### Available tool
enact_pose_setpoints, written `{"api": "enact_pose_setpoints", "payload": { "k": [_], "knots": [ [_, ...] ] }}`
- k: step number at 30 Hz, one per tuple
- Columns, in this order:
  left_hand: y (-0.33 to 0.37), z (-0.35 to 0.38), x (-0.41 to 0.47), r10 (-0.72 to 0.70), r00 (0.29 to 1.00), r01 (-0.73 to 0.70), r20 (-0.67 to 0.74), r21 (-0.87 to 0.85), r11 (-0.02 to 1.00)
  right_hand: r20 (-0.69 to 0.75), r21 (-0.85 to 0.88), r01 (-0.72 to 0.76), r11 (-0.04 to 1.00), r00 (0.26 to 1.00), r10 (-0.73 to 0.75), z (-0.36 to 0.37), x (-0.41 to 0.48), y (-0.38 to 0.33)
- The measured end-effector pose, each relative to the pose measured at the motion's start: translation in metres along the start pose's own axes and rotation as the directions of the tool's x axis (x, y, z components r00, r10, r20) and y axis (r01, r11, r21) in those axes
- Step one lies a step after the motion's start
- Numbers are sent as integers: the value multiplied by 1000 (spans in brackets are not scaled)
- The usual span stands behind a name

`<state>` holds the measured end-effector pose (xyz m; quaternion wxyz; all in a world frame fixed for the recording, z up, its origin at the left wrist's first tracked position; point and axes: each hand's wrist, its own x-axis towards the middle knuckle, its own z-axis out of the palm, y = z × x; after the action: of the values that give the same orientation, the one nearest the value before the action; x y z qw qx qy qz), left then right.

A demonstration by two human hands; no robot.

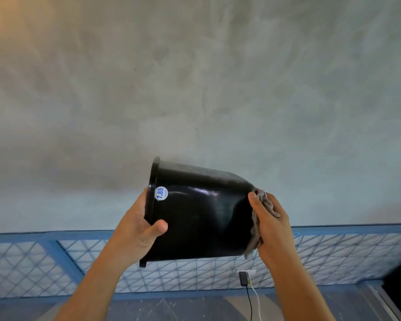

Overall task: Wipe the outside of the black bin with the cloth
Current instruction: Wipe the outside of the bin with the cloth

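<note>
Slipping worries me: my left hand (137,230) grips only the 9 o'clock rim of the glossy black plastic bin (202,216), lifted sideways. My right hand (271,223) clutches the crumpled grey cloth (256,237) against its 3 o'clock base; hard pushing may twist it free.

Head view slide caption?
Left hand grips the black bin by its rim; right hand holds the cloth against its base.
</note>
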<state>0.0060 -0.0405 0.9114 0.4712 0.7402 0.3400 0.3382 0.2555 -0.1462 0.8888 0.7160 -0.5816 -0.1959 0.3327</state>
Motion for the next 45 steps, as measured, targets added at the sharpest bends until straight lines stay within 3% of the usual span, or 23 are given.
{"api": "enact_pose_setpoints", "payload": {
  "k": [2, 3, 5, 8, 11, 18, 25, 31, 38, 45],
  "knots": [
    [8, 0, -3, -56, 998, 56, -13, -1, 998, 9, -1, 0, 1000, 1000, 0, -1, -9, 9],
    [11, 2, 0, -132, 987, 130, -88, -25, 991, 18, -11, 2, 1000, 1000, -2, -1, -13, 14],
    [22, 3, 0, -385, 892, 342, -236, -202, 918, 29, -12, -5, 1000, 1000, 5, 2, -22, 24],
    [15, 2, 5, -567, 782, 405, -258, -481, 778, 16, 27, -28, 999, 1000, 27, 3, -32, 34],
    [24, 8, -5, -571, 789, 368, -228, -570, 735, 21, 51, -16, 999, 1000, 15, -3, -38, 37],
    [29, 5, 11, -508, 838, 400, -201, -407, 821, 42, 95, 10, 995, 999, -14, -16, -43, 44],
    [25, 11, 19, -547, 832, 511, 97, -519, 686, 54, 75, 60, 995, 996, -65, -50, -24, 31],
    [24, 65, 29, -654, 754, 500, -60, -593, 631, 109, 22, 34, 999, 993, -36, -82, -7, 25],
    [19, 93, 31, -680, 731, 582, 56, -571, 579, 146, 33, -14, 999, 989, 9, -128, 24, 27],
    [39, 144, 38, -762, 637, 553, -120, -617, 560, 169, -10, -57, 998, 984, 58, -144, 47, 24]
  ]
}}
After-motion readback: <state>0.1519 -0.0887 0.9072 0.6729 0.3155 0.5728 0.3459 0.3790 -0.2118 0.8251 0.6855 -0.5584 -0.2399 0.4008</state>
